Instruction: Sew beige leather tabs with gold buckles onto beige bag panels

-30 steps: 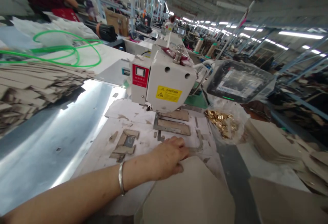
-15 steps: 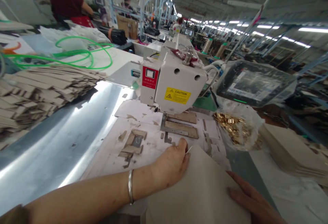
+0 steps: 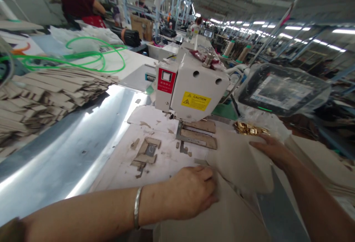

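My left hand, a silver bangle on its wrist, is closed at the near left corner of a smooth beige sheet. The curled fingers partly hide that corner. At the sheet's far right edge, my right hand grips it, with some fingertips hidden. This sheet lies over the right part of a white template, beside a metal clamp frame. Just beyond stands the white head of a sewing machine. Below my left hand, more beige sheets are stacked at the near edge.
Many beige strips are heaped at left beside the shiny metal table. A plastic-wrapped screen stands at right, above a bag of gold-coloured metal pieces. Another beige stack lies at far right. Co-workers sit in the background.
A beige sheet has moved forward off the near stack onto the template. My right hand has moved forward with it; my left hand has shifted slightly right and nearer.
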A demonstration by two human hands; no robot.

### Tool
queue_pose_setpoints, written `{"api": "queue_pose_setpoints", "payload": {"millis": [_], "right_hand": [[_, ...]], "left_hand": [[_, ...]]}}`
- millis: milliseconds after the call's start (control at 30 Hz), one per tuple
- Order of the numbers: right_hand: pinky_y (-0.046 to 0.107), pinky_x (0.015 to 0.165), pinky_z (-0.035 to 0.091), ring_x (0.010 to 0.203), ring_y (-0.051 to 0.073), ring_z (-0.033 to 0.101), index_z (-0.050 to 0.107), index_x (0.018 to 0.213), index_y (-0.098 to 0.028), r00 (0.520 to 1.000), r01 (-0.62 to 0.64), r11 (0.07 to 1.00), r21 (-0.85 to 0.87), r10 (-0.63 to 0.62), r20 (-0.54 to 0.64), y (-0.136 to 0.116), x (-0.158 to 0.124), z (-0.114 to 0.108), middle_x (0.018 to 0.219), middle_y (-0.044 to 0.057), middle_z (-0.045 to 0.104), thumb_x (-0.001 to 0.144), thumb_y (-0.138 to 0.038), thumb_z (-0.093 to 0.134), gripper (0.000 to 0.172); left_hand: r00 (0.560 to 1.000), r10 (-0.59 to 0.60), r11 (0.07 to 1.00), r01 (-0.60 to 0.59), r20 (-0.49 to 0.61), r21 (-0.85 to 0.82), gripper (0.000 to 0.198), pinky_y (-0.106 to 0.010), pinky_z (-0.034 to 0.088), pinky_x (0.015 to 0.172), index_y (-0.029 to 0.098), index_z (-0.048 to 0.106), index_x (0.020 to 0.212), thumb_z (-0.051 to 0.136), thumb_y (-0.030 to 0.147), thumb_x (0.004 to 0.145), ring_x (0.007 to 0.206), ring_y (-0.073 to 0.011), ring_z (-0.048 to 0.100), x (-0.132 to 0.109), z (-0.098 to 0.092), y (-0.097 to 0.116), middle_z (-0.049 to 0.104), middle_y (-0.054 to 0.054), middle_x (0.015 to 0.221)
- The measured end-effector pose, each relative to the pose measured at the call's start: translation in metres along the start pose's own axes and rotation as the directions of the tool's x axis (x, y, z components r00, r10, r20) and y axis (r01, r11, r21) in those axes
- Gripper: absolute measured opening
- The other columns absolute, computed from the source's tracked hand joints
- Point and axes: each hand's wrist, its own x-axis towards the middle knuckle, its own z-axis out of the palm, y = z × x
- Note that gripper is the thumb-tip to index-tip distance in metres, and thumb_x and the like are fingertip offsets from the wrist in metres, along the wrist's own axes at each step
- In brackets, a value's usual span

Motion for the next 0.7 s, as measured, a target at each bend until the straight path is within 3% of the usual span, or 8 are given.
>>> {"api": "queue_pose_setpoints", "payload": {"millis": [100,167,367,500,700], "right_hand": [[0.03,0.05,0.053,0.058,0.022,0.068,0.066,0.1,-0.018,0.992,-0.021,0.999,0.026,0.018,0.121,-0.012,0.03,0.029,0.075,0.006,0.074,0.064,-0.033,0.075,0.039],[0.029,0.053,0.053,0.061,0.021,0.068,0.067,0.098,-0.019,0.987,0.042,0.998,0.036,-0.048,0.155,-0.02,0.044,0.049,0.078,0.005,0.074,0.065,-0.031,0.075,0.036],[0.027,0.052,0.052,0.057,0.017,0.064,0.068,0.098,-0.015,0.976,0.062,0.991,0.12,-0.085,0.199,-0.043,0.057,0.097,0.077,0.004,0.073,0.063,-0.026,0.074,0.036],[0.026,0.051,0.051,0.057,0.017,0.064,0.069,0.101,-0.013,0.966,0.081,0.992,0.098,-0.102,0.239,-0.054,0.058,0.11,0.076,0.004,0.073,0.065,-0.027,0.074,0.039],[0.025,0.049,0.051,0.056,0.017,0.065,0.07,0.096,-0.016,0.96,0.081,0.995,0.066,-0.095,0.263,-0.056,0.059,0.107,0.074,0.004,0.074,0.065,-0.026,0.074,0.032]], "left_hand": [[0.992,-0.078,0.997,0.077,-0.103,-0.017,0.036,-0.036,0.043,0.105,0.01,0.058,0.121,0.039,0.032,0.1,0.113,-0.0234,0.058,-0.011,0.001,-0.014,0.063,-0.012,0.12],[0.985,-0.13,0.992,0.13,-0.116,-0.007,0.044,-0.039,0.034,0.114,0.008,0.052,0.133,0.036,0.035,0.101,0.128,-0.0252,0.05,-0.021,0.003,-0.024,0.056,-0.015,0.135],[0.98,-0.2,0.979,0.201,-0.016,0.038,0.069,-0.042,0.027,0.118,0.002,0.041,0.143,0.033,0.054,0.099,0.14,-0.0306,0.036,-0.046,0.009,-0.034,0.04,-0.021,0.149],[0.98,-0.201,0.978,0.201,-0.017,0.062,0.072,-0.044,0.026,0.119,0.0,0.041,0.143,0.031,0.056,0.099,0.14,-0.0325,0.036,-0.047,0.01,-0.034,0.039,-0.022,0.149],[0.973,-0.225,0.97,0.23,-0.059,0.078,0.072,-0.045,0.028,0.118,0.001,0.042,0.142,0.031,0.057,0.099,0.14,-0.0327,0.035,-0.046,0.013,-0.039,0.038,-0.022,0.149]]}}
